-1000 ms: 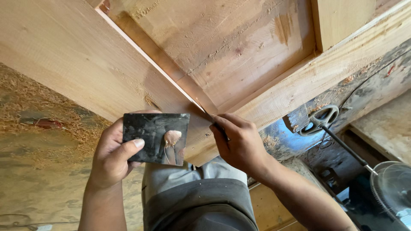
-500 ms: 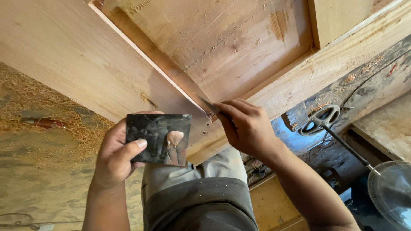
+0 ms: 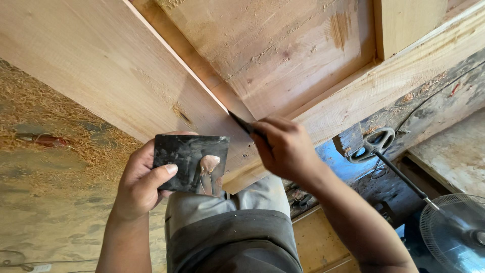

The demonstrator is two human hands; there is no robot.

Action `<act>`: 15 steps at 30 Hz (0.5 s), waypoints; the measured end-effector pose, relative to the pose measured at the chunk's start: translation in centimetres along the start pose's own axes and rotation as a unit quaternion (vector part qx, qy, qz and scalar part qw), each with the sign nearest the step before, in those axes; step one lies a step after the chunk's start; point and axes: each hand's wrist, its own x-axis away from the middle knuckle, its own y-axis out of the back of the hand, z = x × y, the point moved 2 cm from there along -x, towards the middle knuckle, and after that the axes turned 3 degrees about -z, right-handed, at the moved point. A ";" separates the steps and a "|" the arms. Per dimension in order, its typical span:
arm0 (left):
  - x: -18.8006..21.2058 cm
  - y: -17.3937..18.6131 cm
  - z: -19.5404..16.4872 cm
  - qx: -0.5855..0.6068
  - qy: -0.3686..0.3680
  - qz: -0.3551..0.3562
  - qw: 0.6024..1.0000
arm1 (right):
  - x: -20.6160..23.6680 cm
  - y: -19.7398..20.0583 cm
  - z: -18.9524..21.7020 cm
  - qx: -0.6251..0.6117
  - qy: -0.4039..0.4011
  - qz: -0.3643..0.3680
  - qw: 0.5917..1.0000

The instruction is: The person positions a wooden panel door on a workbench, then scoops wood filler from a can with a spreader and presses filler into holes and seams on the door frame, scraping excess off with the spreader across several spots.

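Observation:
My left hand (image 3: 144, 179) holds a dark square plate (image 3: 189, 164) flat, thumb on top, with a dab of tan filler paste (image 3: 208, 163) on it. My right hand (image 3: 285, 149) grips a thin dark blade (image 3: 238, 121), its tip pressed to the inner edge of a recessed wooden panel (image 3: 283, 55). The blade touches the seam where the wide frame board (image 3: 101, 65) meets the recess. Both hands are just in front of the panel's lower rail (image 3: 394, 76).
Wood shavings (image 3: 60, 131) cover the floor at left, with a red-handled tool (image 3: 43, 140) lying among them. A standing fan (image 3: 452, 232) sits at the lower right beside a worn workbench (image 3: 454, 151). My grey trousers (image 3: 227, 232) fill the bottom centre.
My right hand has slid the blade up along the seam, away from the plate. The left hand with the plate has stayed nearly still.

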 end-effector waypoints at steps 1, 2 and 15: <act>0.0 0.0 0.0 0.005 -0.004 0.007 1.000 | 0.4 -0.4 0.4 0.003 0.006 -0.011 1.000; 0.0 -0.1 0.0 0.009 -0.008 0.013 1.000 | 0.7 -0.7 0.8 0.006 0.013 -0.022 1.000; -0.2 -1.0 -0.1 0.053 -0.016 -0.040 0.998 | 2.1 4.3 1.5 -0.003 -0.056 -0.111 0.992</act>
